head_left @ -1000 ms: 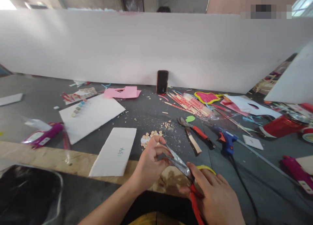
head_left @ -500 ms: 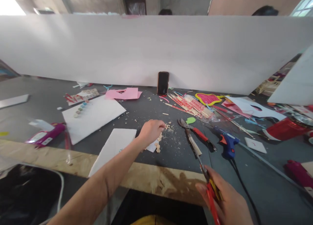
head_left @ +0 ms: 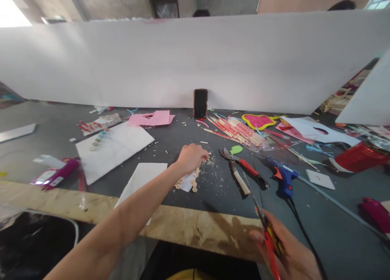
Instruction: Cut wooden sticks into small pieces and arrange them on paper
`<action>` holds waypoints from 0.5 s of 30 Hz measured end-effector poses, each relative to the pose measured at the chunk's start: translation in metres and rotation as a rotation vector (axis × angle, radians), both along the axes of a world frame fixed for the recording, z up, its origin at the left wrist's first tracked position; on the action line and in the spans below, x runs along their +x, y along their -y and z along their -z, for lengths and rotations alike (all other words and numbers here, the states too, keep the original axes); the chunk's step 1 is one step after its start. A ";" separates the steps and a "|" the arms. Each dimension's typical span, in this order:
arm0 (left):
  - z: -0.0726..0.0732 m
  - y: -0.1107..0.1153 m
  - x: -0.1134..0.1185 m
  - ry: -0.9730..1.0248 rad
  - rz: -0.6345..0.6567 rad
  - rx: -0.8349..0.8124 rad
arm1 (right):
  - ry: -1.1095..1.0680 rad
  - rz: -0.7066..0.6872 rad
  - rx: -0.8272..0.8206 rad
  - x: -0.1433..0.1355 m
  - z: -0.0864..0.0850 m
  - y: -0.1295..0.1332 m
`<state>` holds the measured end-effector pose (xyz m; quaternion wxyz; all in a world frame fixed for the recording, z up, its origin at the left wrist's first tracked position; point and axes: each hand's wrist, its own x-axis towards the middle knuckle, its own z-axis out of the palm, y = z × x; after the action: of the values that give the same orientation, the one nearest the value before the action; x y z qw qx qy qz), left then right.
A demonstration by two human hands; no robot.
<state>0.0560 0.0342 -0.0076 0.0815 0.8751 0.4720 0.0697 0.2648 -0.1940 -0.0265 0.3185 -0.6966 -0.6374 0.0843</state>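
My left hand [head_left: 192,158] reaches over the dark table with its fingertips pinched together at a scatter of small pale wooden bits [head_left: 210,160]; what the fingers hold, if anything, is too small to make out. Under and beside that hand lie a small white paper piece [head_left: 187,184] and a clump of pale bits [head_left: 194,185]. At the lower right, my right hand [head_left: 286,247] is wrapped round a tool with red and yellow handles [head_left: 270,247], its thin metal end pointing up and away. Red-handled cutters [head_left: 248,166] and a pale-handled knife [head_left: 239,177] lie between the hands.
A phone [head_left: 200,103] leans against the white partition [head_left: 183,61]. Red-wrapped sticks [head_left: 236,130] lie behind the cutters. A blue glue gun [head_left: 284,178] with its cord and a red can [head_left: 359,156] are at right. White boards [head_left: 115,148] and pink paper [head_left: 149,118] lie left.
My left hand has shifted slightly and sits a little nearer the scattered bits. My right hand and its tool have moved slightly right and down. The whole view has shifted a little.
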 end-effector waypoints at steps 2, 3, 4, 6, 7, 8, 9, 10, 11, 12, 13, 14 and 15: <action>0.001 0.001 0.003 -0.030 0.026 0.015 | 0.002 -0.043 -0.040 0.003 0.001 0.000; 0.001 0.001 0.004 -0.044 0.037 0.025 | 0.018 -0.065 -0.049 0.004 0.001 0.000; 0.001 0.002 0.005 -0.057 0.049 0.037 | 0.037 -0.083 -0.048 0.006 0.001 0.001; -0.001 0.004 0.007 -0.081 0.075 0.063 | 0.071 -0.103 -0.038 0.008 0.002 0.001; -0.002 0.004 0.007 -0.092 0.088 0.076 | 0.085 -0.105 -0.035 0.008 0.002 0.001; -0.002 0.005 0.008 -0.103 0.100 0.087 | 0.095 -0.112 -0.037 0.008 0.001 0.001; -0.003 0.005 0.008 -0.113 0.110 0.097 | 0.107 -0.116 -0.039 0.008 0.001 0.001; -0.003 0.005 0.009 -0.123 0.119 0.106 | 0.123 -0.122 -0.033 0.007 0.001 0.000; -0.003 0.005 0.008 -0.132 0.126 0.113 | 0.142 -0.131 -0.026 0.006 0.001 0.000; -0.003 0.006 0.008 -0.139 0.132 0.119 | 0.161 -0.142 -0.012 0.006 0.000 0.000; -0.003 0.006 0.008 -0.144 0.138 0.124 | 0.178 -0.153 0.004 0.006 0.001 0.000; -0.003 0.006 0.007 -0.148 0.144 0.127 | 0.194 -0.157 0.016 0.005 0.001 0.000; -0.003 0.006 0.006 -0.150 0.150 0.130 | 0.208 -0.160 0.022 0.005 0.001 -0.001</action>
<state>0.0617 0.0282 -0.0048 -0.0057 0.9141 0.4044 0.0281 0.2701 -0.1934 -0.0276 0.2506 -0.6450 -0.7213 0.0296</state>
